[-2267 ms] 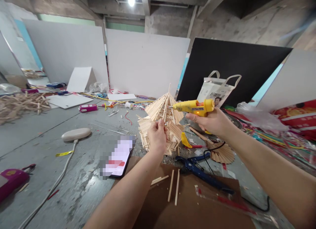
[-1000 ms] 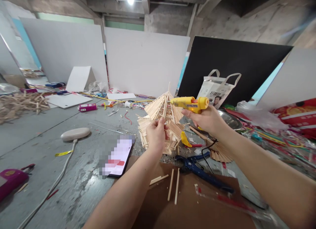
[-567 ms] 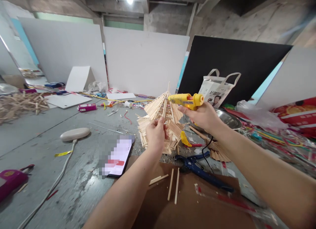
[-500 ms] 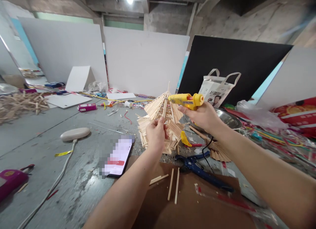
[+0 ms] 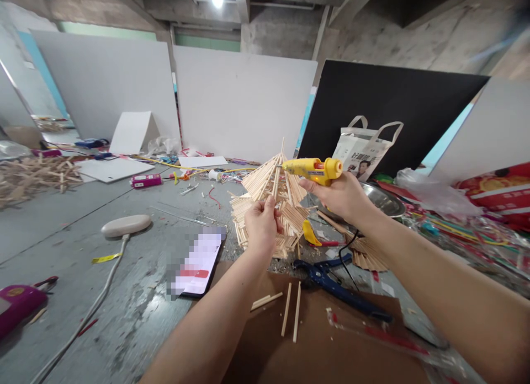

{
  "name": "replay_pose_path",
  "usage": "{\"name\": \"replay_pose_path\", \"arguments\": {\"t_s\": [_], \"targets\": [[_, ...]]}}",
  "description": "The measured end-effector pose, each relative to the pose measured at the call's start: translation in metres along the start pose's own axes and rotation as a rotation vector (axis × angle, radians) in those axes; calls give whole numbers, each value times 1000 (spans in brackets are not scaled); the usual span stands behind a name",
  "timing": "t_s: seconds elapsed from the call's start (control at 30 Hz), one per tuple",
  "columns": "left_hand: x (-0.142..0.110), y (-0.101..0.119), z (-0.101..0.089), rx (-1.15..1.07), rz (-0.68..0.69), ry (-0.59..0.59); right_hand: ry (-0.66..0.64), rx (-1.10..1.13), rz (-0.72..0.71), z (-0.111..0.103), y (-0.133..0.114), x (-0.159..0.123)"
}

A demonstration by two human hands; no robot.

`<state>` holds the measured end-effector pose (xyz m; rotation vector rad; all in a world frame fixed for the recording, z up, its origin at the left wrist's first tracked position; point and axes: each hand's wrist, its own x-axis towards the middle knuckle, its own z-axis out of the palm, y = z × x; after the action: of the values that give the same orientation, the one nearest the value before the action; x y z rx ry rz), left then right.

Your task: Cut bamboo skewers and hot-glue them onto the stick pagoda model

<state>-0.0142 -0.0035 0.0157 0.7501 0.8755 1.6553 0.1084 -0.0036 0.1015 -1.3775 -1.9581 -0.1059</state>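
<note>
One model (image 5: 295,214) of sticks stands mid-view, its long axis upright and its peak pointing up. Below that peak, the left hand (image 5: 261,221) pinches what looks like a stick (image 5: 276,184) on the near face. The right hand (image 5: 337,195) is wrapped round a glue gun (image 5: 310,166), held nearly level, its long axis across the view and its nozzle pointing left at the model; contact cannot be told. Loose sticks (image 5: 297,312) lie nearer, on a brown board (image 5: 298,362).

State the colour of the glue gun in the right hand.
Mostly yellow; the glue gun shows best in the head view.
</note>
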Motion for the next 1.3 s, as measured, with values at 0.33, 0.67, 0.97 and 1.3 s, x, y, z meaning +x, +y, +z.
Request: {"name": "replay_pose_path", "arguments": {"t_s": [0.33,0.67,0.97,1.3], "targets": [[1,0,-1,34,24,-13,-15,13,2,-2,-3,-1],[2,-1,-1,15,13,-19,-47,74,49,-2,-2,-4],[1,3,-1,13,-24,-17,-88,53,84,-5,-3,-6],[1,3,-2,-1,-13,-26,-63,59,49,-4,1,-9]]}}
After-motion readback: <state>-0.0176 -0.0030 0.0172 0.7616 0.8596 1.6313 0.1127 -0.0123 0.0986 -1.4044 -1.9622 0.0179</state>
